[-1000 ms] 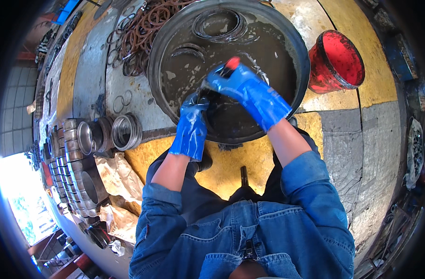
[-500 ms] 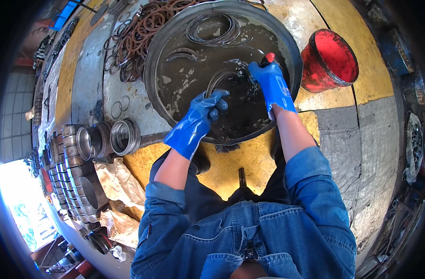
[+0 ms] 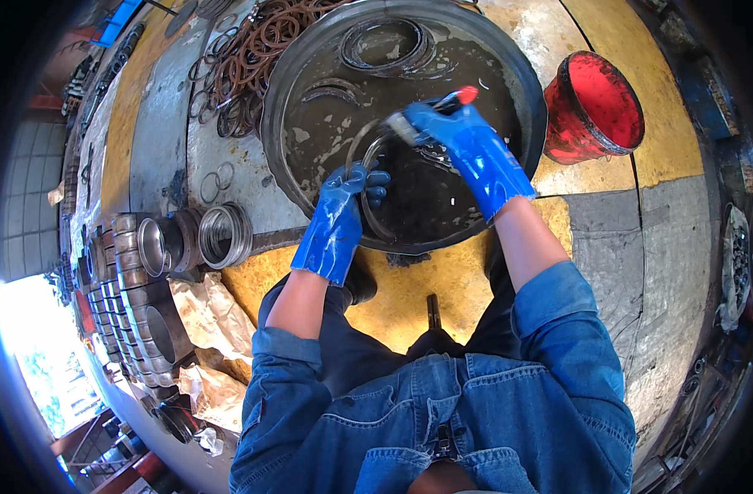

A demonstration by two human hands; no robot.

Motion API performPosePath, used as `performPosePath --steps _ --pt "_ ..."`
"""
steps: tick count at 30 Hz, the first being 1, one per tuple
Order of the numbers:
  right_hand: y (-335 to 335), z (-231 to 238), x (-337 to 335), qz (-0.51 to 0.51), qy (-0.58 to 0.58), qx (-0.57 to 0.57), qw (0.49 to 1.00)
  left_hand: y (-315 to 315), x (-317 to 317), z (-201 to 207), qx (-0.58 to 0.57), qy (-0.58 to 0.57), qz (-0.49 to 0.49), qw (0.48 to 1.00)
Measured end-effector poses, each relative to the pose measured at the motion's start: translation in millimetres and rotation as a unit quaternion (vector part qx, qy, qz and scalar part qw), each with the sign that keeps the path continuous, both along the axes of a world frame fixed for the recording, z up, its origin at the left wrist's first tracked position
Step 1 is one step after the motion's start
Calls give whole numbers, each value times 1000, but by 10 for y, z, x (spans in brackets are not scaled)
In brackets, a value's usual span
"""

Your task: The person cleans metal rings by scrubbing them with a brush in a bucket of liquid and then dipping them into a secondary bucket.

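Observation:
Both my hands wear blue rubber gloves over a round metal basin [image 3: 531, 103] of dark, murky liquid. My left hand [image 3: 343, 188] is closed round thin metal rings [image 3: 362, 146], held tilted at the liquid's surface; their exact number is unclear. In my right hand [image 3: 451, 132] is a brush [image 3: 403, 129] with a red-tipped handle. Its pale bristles, smeared by motion, are close to the upper part of the rings; whether they touch I cannot tell. More rings [image 3: 382, 45] lie at the far side of the basin, and curved ring edges [image 3: 331, 89] break the surface at its left.
A heap of rusty brown rings [image 3: 257, 53] lies left of the basin. Shiny rings [image 3: 222, 236] and stacked metal cylinders [image 3: 137, 288] stand at the left, beside brown paper [image 3: 212, 317]. A red bucket [image 3: 599, 103] stands to the right.
My right hand has brought the brush up from the liquid and leftward to the rings. My left hand has shifted slightly left, and the rings it holds stand more upright.

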State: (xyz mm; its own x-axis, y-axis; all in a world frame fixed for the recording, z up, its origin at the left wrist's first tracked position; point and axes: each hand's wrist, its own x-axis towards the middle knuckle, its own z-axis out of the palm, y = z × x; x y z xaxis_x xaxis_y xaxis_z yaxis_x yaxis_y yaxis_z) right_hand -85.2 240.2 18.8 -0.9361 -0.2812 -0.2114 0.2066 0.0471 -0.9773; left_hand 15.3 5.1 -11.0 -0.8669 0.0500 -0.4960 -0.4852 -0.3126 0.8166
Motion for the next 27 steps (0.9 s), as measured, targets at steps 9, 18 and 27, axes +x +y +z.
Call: performPosePath --steps 9,18,27 --pt "-198 -149 -186 -1 -17 193 981 -31 59 13 -57 25 18 998" --pt "-366 106 108 55 12 -44 997 -16 -50 -233 -29 76 74 994" --pt "-11 -430 -359 -126 -52 281 950 84 -115 -32 -16 19 68 997"
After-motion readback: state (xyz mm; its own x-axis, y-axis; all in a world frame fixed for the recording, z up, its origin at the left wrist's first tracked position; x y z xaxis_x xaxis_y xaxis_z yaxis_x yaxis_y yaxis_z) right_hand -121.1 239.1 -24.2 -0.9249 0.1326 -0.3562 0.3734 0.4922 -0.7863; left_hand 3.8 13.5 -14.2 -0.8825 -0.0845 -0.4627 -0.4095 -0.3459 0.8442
